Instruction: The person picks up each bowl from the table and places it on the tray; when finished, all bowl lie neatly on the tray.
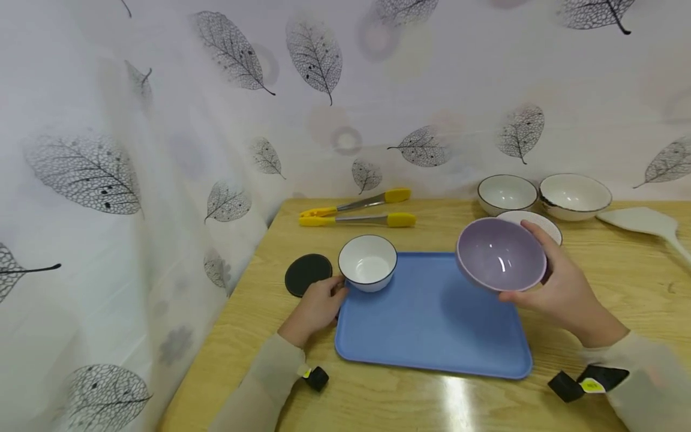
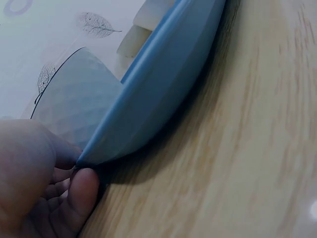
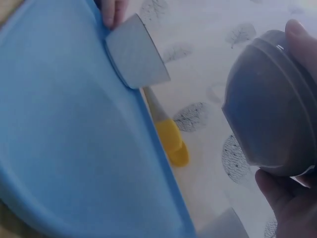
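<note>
My right hand (image 1: 569, 291) grips a purple bowl (image 1: 499, 255) by its right side, holding it tilted above the right part of a blue tray (image 1: 426, 330). In the right wrist view the outside of the purple bowl (image 3: 270, 106) shows, with fingertips on its rim and base. At the tray's left edge my left hand (image 1: 318, 303) pinches the rim between thumb and fingers, as the left wrist view shows. Beside those fingers, a white bowl (image 1: 368, 261) with a dark rim stands upright on the tray's back left corner.
Left of the tray lies a black round disc (image 1: 308, 275). Yellow-tipped tongs (image 1: 357, 211) lie behind it. Toward the back right are a white bowl (image 1: 507, 193), a second white bowl (image 1: 575, 195), a partly hidden white dish (image 1: 540, 225) and a white spatula (image 1: 642, 222). A leaf-patterned curtain (image 1: 345, 120) hangs behind.
</note>
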`<state>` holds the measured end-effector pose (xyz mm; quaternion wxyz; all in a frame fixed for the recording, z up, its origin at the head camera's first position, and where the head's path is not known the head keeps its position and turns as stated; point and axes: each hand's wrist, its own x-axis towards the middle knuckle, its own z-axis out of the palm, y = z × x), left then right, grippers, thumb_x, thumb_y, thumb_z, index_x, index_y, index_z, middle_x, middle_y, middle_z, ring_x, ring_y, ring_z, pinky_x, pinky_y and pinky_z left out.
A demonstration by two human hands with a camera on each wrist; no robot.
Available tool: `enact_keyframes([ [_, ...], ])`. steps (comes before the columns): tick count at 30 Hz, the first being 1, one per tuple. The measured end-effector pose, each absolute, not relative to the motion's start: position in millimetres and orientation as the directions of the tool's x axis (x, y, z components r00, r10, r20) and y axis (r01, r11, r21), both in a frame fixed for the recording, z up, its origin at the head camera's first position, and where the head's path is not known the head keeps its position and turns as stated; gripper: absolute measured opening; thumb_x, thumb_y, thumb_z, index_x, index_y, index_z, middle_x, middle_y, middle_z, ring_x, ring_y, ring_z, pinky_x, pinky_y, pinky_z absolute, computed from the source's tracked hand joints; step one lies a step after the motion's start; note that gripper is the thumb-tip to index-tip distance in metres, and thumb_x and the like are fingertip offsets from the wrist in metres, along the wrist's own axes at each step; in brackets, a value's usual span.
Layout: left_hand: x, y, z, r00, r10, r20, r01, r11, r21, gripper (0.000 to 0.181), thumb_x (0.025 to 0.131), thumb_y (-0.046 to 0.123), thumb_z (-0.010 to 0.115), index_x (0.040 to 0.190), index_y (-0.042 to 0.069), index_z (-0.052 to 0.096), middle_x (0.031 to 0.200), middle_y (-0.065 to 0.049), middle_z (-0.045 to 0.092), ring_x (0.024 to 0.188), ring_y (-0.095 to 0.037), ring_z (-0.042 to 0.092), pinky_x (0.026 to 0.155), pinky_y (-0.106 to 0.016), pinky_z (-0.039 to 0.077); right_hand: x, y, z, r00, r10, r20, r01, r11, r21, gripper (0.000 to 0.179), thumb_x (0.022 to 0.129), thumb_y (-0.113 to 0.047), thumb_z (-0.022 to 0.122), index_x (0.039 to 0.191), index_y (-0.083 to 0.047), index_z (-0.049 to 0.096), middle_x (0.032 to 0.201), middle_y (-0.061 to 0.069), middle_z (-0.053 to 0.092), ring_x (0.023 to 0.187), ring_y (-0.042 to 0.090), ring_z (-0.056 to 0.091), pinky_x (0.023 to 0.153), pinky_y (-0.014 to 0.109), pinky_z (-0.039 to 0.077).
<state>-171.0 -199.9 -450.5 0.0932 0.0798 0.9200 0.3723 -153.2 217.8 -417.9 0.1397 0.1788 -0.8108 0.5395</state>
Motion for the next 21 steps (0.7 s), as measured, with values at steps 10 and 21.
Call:
enact_keyframes([
  [10,-171,-198,-451,-0.973,0.208,-0.101,0.083,0.722,0.687,0.031,0.105,0.02,0.053,0.13,0.004,0.062,0.074,-0.001,0.057,0.049,-0.014,0.058,0.051,-0.031,0.051,-140,185,-424,-0.864,-0.365,0.347,-0.45,0.251,-0.857,0.131,0.05,0.007,0.095,0.16,-0.016,0.026,0.144,-0.002,0.046,0.117,0.001,0.051,0.089,0.012,0.045],
  [21,-172,-197,-449,-0.974,0.197,-0.117,0.065,0.726,0.685,0.034,0.105,0.021,0.053,0.133,0.004,0.06,0.077,-0.001,0.059,0.05,-0.014,0.059,0.052,-0.031,0.051,-132,139,-437,-0.833,-0.498,0.241,-0.438,0.328,-0.837,0.129,0.057,-0.028,0.1,0.16,-0.016,0.023,0.145,0.008,0.05,0.122,0.027,0.055,0.092,0.037,0.05],
])
